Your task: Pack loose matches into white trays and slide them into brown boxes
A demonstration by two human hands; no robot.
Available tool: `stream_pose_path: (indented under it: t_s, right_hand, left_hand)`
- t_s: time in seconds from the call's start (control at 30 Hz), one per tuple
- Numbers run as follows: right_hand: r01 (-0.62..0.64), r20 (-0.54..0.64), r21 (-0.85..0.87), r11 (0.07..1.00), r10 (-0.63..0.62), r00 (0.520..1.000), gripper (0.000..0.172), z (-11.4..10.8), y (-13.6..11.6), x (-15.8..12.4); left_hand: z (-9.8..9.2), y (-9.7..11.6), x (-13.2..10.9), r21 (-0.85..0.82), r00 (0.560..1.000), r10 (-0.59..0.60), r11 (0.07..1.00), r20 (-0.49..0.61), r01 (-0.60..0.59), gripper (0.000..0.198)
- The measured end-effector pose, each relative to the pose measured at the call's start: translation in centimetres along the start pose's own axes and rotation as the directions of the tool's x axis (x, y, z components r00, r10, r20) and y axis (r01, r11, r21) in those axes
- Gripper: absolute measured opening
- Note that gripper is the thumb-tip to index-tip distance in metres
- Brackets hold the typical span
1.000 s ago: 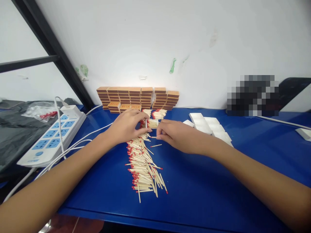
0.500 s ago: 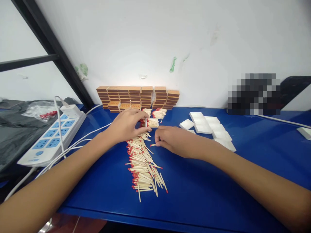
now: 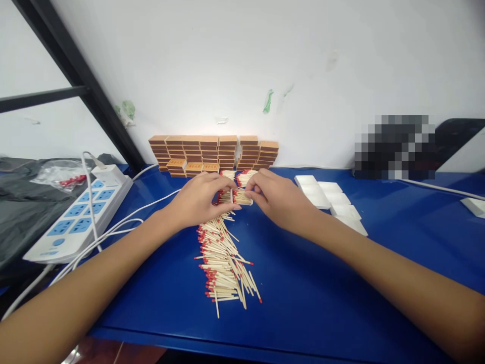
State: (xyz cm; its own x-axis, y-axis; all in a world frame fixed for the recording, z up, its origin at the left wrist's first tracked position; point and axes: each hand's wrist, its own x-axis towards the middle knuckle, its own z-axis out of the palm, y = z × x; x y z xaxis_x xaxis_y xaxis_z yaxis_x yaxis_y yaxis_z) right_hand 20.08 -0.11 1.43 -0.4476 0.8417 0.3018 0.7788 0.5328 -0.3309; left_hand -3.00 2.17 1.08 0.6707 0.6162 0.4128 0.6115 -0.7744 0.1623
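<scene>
My left hand (image 3: 200,198) holds a small white matchbox tray (image 3: 250,202) filled with matches (image 3: 239,196), thumb on the near side and fingers on the far side. Over the tray's right end, my right hand (image 3: 278,197) is closed, its thumb and fingertips pinched against the matches. Whatever lies between those fingertips is hidden. Below the hands spreads a long heap of loose red-tipped matches (image 3: 225,263). More matches (image 3: 245,177) lie in bunches just behind the tray.
Stacked matchboxes (image 3: 210,151) line the wall. Several white trays (image 3: 312,192) rest on the blue table (image 3: 303,288) at right. A white power strip (image 3: 81,212) with cables stands at left, beside black plastic (image 3: 18,202). A pixelated dark object (image 3: 394,149) is at far right.
My right hand has moved up from beside the heap, where it pinched a single match, to the tray's right end. The left hand keeps its hold; the tray has shifted slightly right and nearer.
</scene>
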Motion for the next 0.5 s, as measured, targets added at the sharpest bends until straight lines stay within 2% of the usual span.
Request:
stream_pose_path:
  t_s: [0.1, 0.23, 0.3, 0.33, 0.4, 0.5]
  right_hand:
    - [0.062, -0.006, 0.021, 0.998, -0.062, 0.998, 0.012, 0.2, 0.0, -0.1]
    - [0.115, -0.158, 0.070, 0.991, -0.103, 0.982, 0.014, 0.0, 0.0, 0.0]
    - [0.145, -0.185, 0.109, 0.983, -0.123, 0.975, 0.013, -0.2, -0.1, 0.0]
    - [0.164, -0.154, 0.132, 0.978, -0.144, 0.978, 0.012, -0.3, -0.3, -0.1]
    - [0.198, -0.008, 0.185, 0.963, -0.199, 0.980, 0.010, -0.3, -0.6, -0.4]
    - [0.173, 0.247, 0.241, 0.955, -0.233, 0.940, 0.007, -0.2, -1.5, -1.2]
  left_hand:
    - [-0.1, 0.1, 0.0, -0.010, 1.000, 0.012, 1.000, -0.013, -0.012, 0.044]
    - [-0.3, -0.2, 0.0, 0.005, 0.999, -0.010, 1.000, -0.051, 0.011, 0.043]
    - [-0.4, -0.5, 0.0, 0.015, 0.997, -0.036, 0.999, -0.074, 0.037, 0.042]
    - [-0.4, -0.7, 0.0, 0.025, 0.996, -0.048, 0.998, -0.080, 0.050, 0.040]
    - [-0.3, -1.1, -0.1, 0.054, 0.994, -0.070, 0.996, -0.089, 0.075, 0.038]
    - [-0.1, -1.5, -0.2, 0.101, 0.990, -0.096, 0.989, -0.106, 0.107, 0.042]
